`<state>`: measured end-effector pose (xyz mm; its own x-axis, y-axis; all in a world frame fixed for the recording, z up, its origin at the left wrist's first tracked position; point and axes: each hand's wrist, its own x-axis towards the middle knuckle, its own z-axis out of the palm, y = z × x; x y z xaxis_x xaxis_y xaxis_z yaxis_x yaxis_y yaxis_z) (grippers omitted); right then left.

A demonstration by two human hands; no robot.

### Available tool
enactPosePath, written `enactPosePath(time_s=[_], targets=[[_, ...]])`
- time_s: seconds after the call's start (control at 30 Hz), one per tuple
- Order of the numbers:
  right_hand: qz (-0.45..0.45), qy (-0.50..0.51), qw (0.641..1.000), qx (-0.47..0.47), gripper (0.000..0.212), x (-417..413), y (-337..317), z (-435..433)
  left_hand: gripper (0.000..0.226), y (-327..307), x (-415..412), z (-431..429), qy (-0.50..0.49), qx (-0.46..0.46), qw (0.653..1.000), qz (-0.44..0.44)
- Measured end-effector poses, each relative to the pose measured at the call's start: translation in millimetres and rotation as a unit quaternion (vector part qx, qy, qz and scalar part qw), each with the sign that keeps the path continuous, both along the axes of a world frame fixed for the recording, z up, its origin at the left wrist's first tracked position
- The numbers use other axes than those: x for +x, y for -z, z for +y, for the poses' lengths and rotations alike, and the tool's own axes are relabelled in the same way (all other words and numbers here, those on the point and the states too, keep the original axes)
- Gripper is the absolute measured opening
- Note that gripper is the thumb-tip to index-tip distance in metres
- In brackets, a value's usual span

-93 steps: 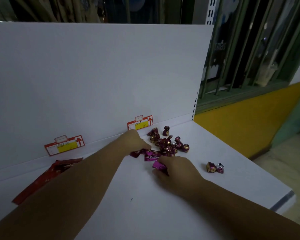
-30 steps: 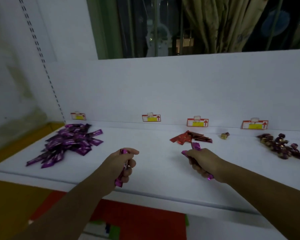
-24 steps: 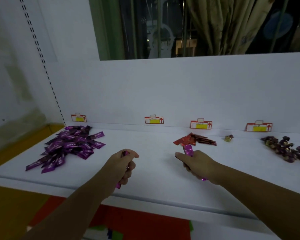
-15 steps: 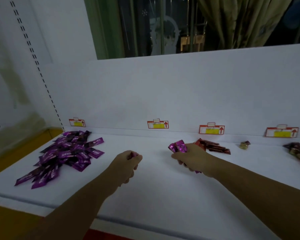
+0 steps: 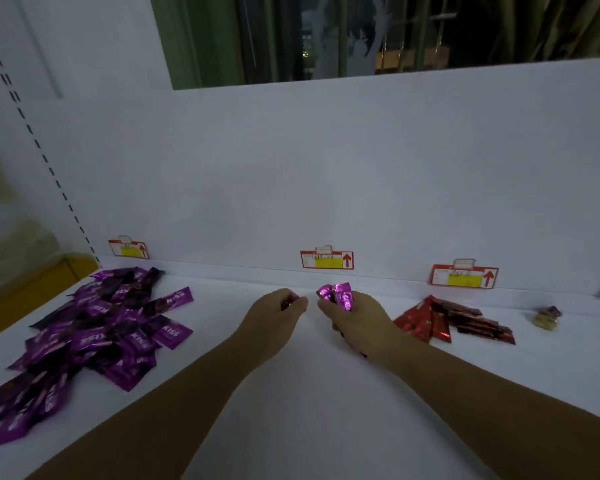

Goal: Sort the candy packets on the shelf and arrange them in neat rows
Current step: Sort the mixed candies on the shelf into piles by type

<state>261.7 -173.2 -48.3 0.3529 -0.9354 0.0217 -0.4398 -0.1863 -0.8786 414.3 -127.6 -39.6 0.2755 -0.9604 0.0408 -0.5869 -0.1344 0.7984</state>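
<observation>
At the middle of the white shelf [image 5: 309, 410], just below a price tag [image 5: 327, 260] on the back wall, the two hands nearly meet. The right hand [image 5: 359, 322] grips a bunch of pink packets [image 5: 338, 295], whose ends stick up past the thumb. The left hand [image 5: 274, 318] is curled round a wrapper [image 5: 287, 302], only a sliver showing. A purple packet heap [image 5: 94, 334] lies to the left. Red packets [image 5: 444, 320] and a gold candy [image 5: 546, 320] lie to the right.
</observation>
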Motion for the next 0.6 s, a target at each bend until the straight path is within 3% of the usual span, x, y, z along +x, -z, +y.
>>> enactPosePath(time_s=[0.2,0.27,0.4,0.5,0.6], targets=[[-0.092,0.157,0.982,-0.043,0.021,37,11,-11,0.028,3,17,-38,0.000,-0.060,0.995,0.074],[-0.078,0.152,0.984,-0.055,0.019,46,17,-10,0.024,9,20,-48,0.031,-0.063,0.985,0.159],[-0.031,0.125,0.986,-0.104,0.031,49,25,-10,0.024,26,26,-54,0.078,-0.100,0.968,0.214],[-0.065,0.134,0.986,-0.080,0.021,46,22,-11,0.027,32,29,-55,0.058,-0.109,0.931,0.344],[-0.113,0.158,0.978,-0.070,0.021,48,20,-11,0.026,32,31,-58,0.027,-0.135,0.915,0.380]])
